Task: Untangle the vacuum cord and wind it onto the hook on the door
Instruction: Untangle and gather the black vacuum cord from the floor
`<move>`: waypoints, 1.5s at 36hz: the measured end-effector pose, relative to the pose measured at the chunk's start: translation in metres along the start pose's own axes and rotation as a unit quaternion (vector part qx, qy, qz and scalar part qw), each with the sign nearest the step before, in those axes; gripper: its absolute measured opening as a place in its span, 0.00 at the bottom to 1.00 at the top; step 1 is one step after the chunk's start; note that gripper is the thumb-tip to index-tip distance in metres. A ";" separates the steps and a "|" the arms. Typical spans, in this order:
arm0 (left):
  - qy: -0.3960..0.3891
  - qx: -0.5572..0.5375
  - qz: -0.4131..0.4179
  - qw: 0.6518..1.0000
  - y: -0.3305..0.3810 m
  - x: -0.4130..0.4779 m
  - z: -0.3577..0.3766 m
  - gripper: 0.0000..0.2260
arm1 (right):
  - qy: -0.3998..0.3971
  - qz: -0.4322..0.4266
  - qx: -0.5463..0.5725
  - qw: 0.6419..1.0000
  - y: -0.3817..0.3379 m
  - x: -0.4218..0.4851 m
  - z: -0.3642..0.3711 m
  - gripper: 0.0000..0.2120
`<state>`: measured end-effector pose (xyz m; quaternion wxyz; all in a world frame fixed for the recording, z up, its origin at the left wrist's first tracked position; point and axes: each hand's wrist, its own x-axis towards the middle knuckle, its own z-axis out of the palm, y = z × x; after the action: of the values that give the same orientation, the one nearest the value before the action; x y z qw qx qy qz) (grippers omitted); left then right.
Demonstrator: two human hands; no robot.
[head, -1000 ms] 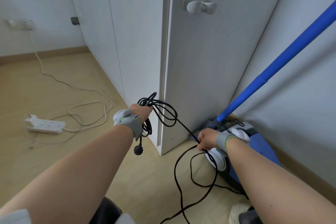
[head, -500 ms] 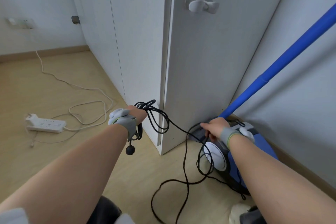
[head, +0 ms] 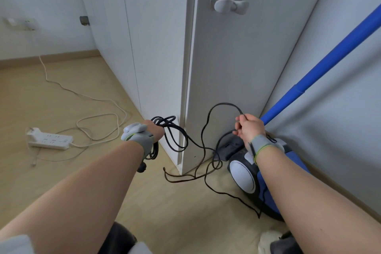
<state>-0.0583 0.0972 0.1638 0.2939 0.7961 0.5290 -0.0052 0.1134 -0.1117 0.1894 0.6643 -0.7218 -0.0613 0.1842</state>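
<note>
The black vacuum cord point(head: 203, 144) runs in loose loops from the floor by the door's foot up to both hands. My left hand point(head: 153, 131) grips a bundle of gathered coils, and the plug end dangles below my wrist. My right hand point(head: 248, 128) pinches a raised loop of the cord in front of the door. The white hook point(head: 229, 6) sits high on the open door point(head: 237, 64), well above both hands. The blue and white vacuum point(head: 253, 173) stands on the floor under my right wrist.
The vacuum's blue tube point(head: 321, 60) slants up to the right along the wall. A white power strip point(head: 50, 140) and its white cable point(head: 86, 99) lie on the wooden floor at the left. White cabinet panels stand left of the door.
My right hand has risen from the vacuum's top, lifting a loop of cord up in front of the door. More slack now lies looped on the floor. My left hand has barely moved.
</note>
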 end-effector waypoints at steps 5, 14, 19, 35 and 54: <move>-0.022 0.019 0.016 0.999 0.003 -0.009 -0.001 0.09 | 0.006 0.014 0.087 0.996 -0.008 0.000 0.002 0.16; -0.056 -0.299 0.112 0.946 0.030 -0.036 -0.012 0.11 | 0.052 -0.001 -0.346 0.937 0.012 0.009 -0.013 0.11; -0.074 -0.385 0.135 0.910 0.042 -0.046 -0.016 0.12 | 0.043 0.050 -0.426 0.902 0.021 0.001 -0.017 0.17; -0.207 -0.516 0.075 0.828 0.057 -0.065 -0.019 0.17 | -0.309 -0.019 -0.444 0.841 0.018 -0.033 0.011 0.27; -0.162 -0.671 0.019 0.724 0.057 -0.062 -0.034 0.17 | -0.275 0.025 -0.599 0.751 0.042 -0.029 -0.001 0.14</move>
<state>-0.0479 0.0458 0.2383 0.8325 0.3883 0.3231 0.2275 0.0805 -0.1274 0.1533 0.0450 -0.8912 -0.3211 0.3173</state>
